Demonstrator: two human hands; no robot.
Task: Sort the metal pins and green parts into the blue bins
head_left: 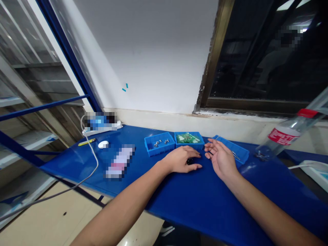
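Observation:
My left hand (184, 160) is low over the blue table (179, 194), palm down, its thumb and fingers apart. A small dark object (189, 161) shows in the gap between thumb and fingers, mostly covered; I cannot make out its kind. My right hand (222, 159) is turned partly palm up, with loosely bent fingers spread and nothing visible in them. Behind the hands are a blue bin with small metal parts (159, 144), a blue bin holding green circuit boards (189, 138), and a third blue bin (241, 152) with thin metal tools, partly hidden by my right hand.
A plastic bottle (278, 136) with a red cap leans at the right. On the left are a phone-like pixelated object (120, 162), a white mouse-like object (103, 144), a yellow cutter (86, 142), a power strip (106, 129) and a hanging cable (95, 164). A wall stands behind.

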